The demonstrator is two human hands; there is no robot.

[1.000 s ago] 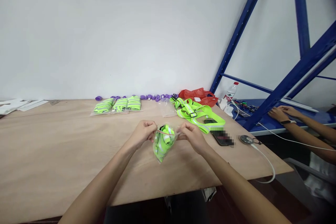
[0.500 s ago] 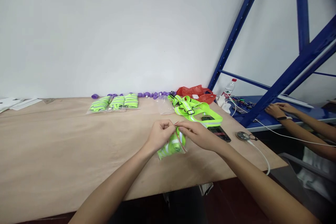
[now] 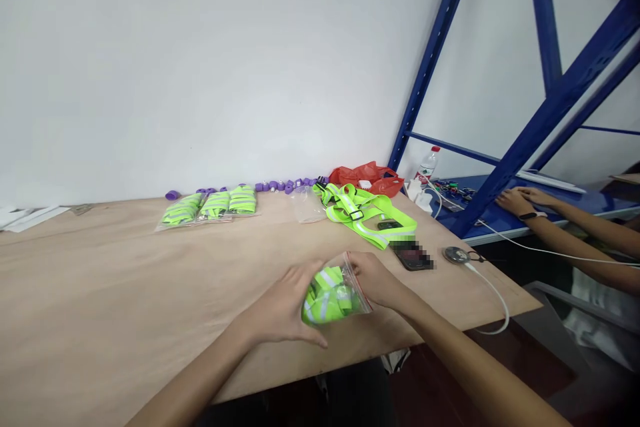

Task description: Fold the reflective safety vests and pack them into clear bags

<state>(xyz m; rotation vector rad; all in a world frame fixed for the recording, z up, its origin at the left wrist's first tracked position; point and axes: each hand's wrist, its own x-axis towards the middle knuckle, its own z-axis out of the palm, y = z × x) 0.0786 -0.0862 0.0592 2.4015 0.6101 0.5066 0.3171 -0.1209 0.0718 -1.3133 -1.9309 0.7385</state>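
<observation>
Fluorescent green strap with pale reflective stripes fills a clear zip bag (image 3: 327, 293), which is held between two bare hands over the near part of the wooden table (image 3: 150, 293). A red line runs along the bag's zip edge, which faces right and slants. On that edge, the right hand (image 3: 375, 277) has its fingers curled in, pinching the plastic near its upper corner. At the bag's left side, the left hand (image 3: 283, 307) is wide open in a C-shape, thumb stretched below and fingers above; it seems to touch the plastic, though how firmly is hard to tell from this angle.

Beyond the bag, toward the wall (image 3: 200, 80), lie a flat clear sleeve (image 3: 306, 207) and a loose tangle of green straps (image 3: 350, 203) with black buckles. Right of the bag are a dark phone (image 3: 415, 258) and, farther out, a round device (image 3: 456, 255) with a white cable. Behind it to the left, three packed pouches (image 3: 216, 205) lie side by side, near a row of small purple pieces (image 3: 285, 185) along the wall. Behind it to the right are a red plastic bag (image 3: 367, 175) and a bottle (image 3: 429, 163) with a red cap. Farthest right of it, past a blue rack (image 3: 500, 200), a co-worker's hands (image 3: 515, 203) meet above a blue surface.
</observation>
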